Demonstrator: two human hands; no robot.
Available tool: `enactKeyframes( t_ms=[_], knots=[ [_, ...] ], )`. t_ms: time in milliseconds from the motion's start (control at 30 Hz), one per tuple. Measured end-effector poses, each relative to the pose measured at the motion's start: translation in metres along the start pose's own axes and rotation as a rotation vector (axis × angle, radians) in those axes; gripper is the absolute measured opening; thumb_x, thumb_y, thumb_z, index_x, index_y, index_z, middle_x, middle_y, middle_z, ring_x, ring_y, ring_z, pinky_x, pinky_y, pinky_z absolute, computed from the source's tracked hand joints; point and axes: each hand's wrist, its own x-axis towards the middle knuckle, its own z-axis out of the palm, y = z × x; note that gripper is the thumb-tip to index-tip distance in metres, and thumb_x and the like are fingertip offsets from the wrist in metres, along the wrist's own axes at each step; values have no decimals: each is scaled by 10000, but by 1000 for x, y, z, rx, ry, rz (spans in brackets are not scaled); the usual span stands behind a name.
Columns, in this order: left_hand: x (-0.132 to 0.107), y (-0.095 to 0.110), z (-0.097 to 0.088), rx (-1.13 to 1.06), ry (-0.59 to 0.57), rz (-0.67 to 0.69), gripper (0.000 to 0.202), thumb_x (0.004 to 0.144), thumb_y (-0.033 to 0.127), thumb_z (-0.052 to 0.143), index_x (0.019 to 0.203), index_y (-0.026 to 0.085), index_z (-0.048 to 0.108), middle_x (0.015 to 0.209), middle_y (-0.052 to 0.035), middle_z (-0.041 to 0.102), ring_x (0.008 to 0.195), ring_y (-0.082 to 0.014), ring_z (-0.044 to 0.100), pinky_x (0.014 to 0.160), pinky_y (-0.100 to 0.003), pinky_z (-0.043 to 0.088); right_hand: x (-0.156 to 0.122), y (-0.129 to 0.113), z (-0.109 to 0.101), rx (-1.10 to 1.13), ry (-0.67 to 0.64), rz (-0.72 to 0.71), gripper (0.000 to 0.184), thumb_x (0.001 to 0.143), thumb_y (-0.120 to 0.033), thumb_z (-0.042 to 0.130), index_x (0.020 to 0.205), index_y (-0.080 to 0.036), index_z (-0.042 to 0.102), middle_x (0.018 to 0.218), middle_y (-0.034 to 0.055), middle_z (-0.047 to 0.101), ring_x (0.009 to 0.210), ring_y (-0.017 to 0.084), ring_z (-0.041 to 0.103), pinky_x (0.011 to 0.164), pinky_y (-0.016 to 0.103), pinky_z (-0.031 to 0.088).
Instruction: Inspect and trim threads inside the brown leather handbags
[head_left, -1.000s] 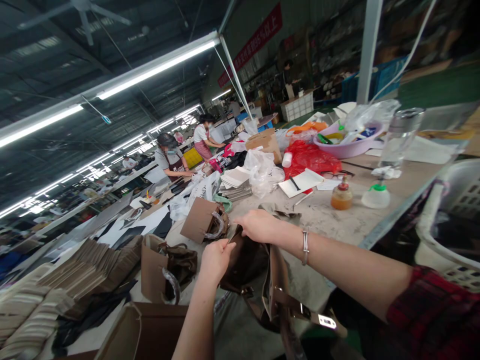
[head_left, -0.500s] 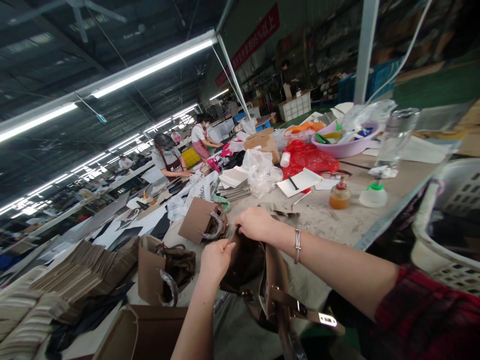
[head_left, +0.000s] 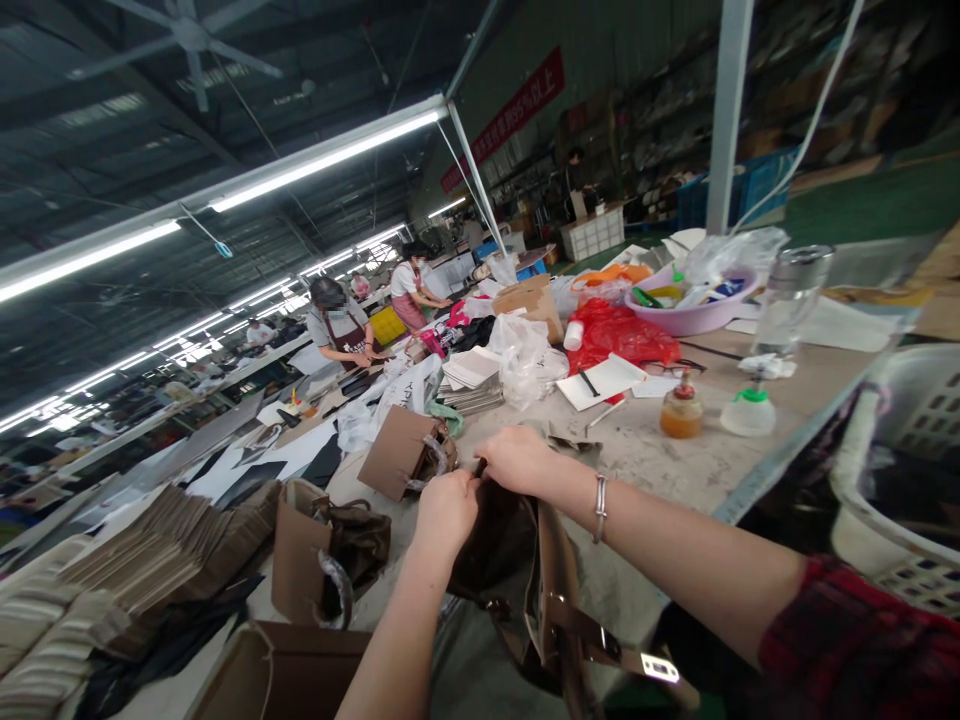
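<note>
A brown handbag with metal hardware and a strap with a bright metal plate lies in front of me, its mouth gaping and its dark inside showing. My left hand pinches the bag's far edge, fingers closed. Right beside it, my right hand grips the same edge, with a bracelet on the wrist. The two hands nearly touch, and the gripped edge is mostly hidden by the fingers. Just beyond stands a smaller-looking brown bag with a wrapped handle; another brown bag stands to the left.
Stacked brown panels lie at left. Behind my hands are a red plastic bag, a notebook, a bottle of amber liquid, a green-topped bottle and a lilac basin. A white basket stands at right. Co-workers stand farther off.
My left hand has moved up and right, closer to my right hand, along the bag's edge. Both hands keep their grip. The camera view has shifted slightly.
</note>
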Motion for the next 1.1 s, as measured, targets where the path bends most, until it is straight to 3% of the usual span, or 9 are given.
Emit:
enactKeyframes(
  t_ms=[200, 367, 567, 867, 1100],
  knots=[
    [0, -2, 4, -2, 33, -39, 291, 887, 304, 418, 880, 204, 691, 852, -73, 709, 813, -207, 644, 674, -272, 409, -4, 8, 0, -15, 27, -7, 343, 809, -244, 474, 1133, -278, 581, 848, 56, 686, 775, 235, 645, 627, 293, 466],
    [-1, 1, 4, 0, 53, -32, 289, 878, 301, 422, 777, 194, 671, 813, -63, 702, 786, -202, 641, 643, -275, 392, 0, 7, 5, -21, 8, 104, 254, 809, -266, 512, 1042, -233, 607, 886, 73, 678, 829, 238, 640, 664, 295, 472],
    [0, 2, 7, 11, 69, -37, 274, 881, 297, 422, 781, 191, 654, 808, -68, 700, 787, -217, 647, 639, -287, 395, 4, 6, 8, 14, 36, 110, 188, 801, -250, 507, 940, -213, 629, 864, 72, 683, 826, 241, 641, 677, 304, 479],
    [-2, 5, 8, -49, 81, -31, 263, 890, 359, 456, 1046, 228, 621, 896, -69, 705, 833, -226, 652, 700, -289, 432, 5, 3, 7, 39, 29, 132, 159, 799, -216, 515, 888, -187, 644, 842, 85, 685, 796, 240, 646, 666, 294, 475],
    [6, 6, 5, 21, 25, -55, 323, 912, 363, 384, 951, 201, 660, 866, -93, 699, 829, -232, 652, 706, -299, 449, 4, 7, 7, 140, 31, 135, 330, 813, -231, 516, 1132, -249, 599, 942, 50, 680, 879, 212, 624, 727, 281, 456]
  ],
)
